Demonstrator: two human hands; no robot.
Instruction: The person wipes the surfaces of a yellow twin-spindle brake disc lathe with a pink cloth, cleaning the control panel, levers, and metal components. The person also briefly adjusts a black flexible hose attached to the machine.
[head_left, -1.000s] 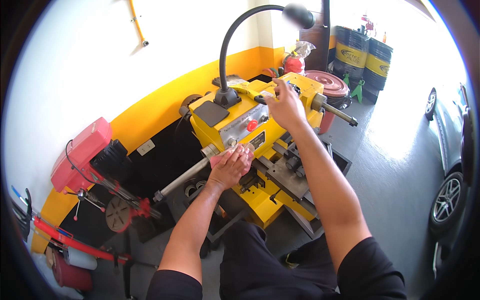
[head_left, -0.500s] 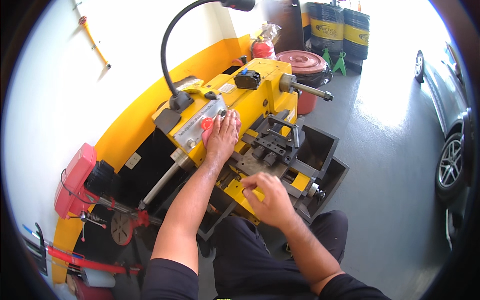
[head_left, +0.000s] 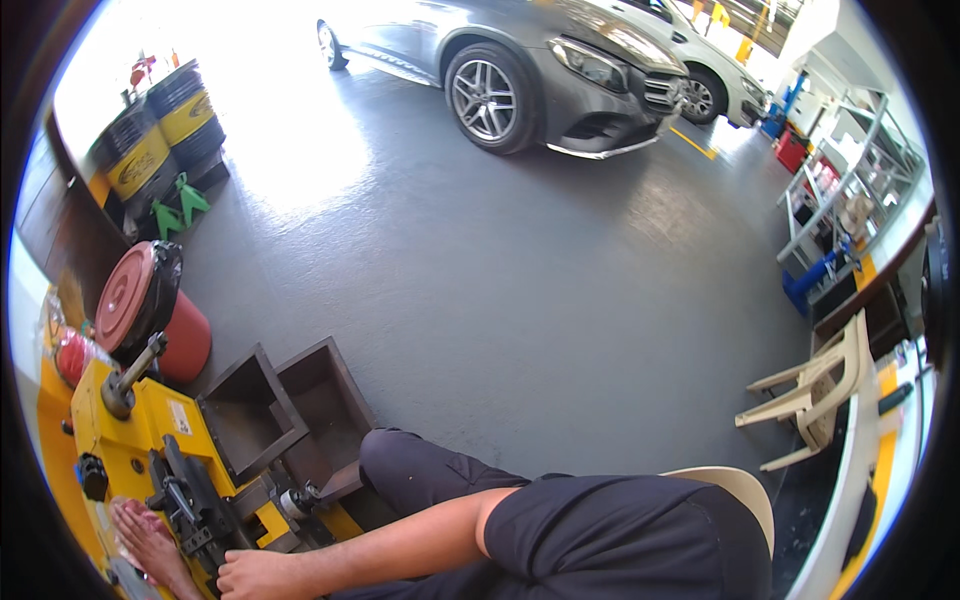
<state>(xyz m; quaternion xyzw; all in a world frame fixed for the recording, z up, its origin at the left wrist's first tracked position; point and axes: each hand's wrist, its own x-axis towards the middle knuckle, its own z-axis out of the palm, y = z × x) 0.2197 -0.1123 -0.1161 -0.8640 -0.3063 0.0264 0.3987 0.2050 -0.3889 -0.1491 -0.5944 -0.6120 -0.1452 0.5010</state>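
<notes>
At the lower left, my left hand (head_left: 150, 548) presses a pink cloth (head_left: 148, 518) against the yellow machine (head_left: 150, 420), its fingers stretched over the cloth. My right hand (head_left: 262, 574) hovers near the machine's dark vise (head_left: 185, 500), by the lower edge. Its fingers are curled in and no object shows in them. A grey control panel (head_left: 130, 578) is partly cut off below my left hand. The black switch box (head_left: 93, 477) sits on the machine's wall side.
Dark metal trays (head_left: 325, 400) jut from the machine. A lidded red bin (head_left: 185, 335), green jack stands (head_left: 185, 200) and yellow-black drums (head_left: 140, 160) stand beyond. A grey car (head_left: 560, 80) is parked ahead. At right are a beige chair (head_left: 830, 390) and a metal rack (head_left: 835, 190).
The view has swung to the right, so the machine now sits at the lower left. My left hand remains on the cloth against the machine. My right hand's fingers look more tightly curled.
</notes>
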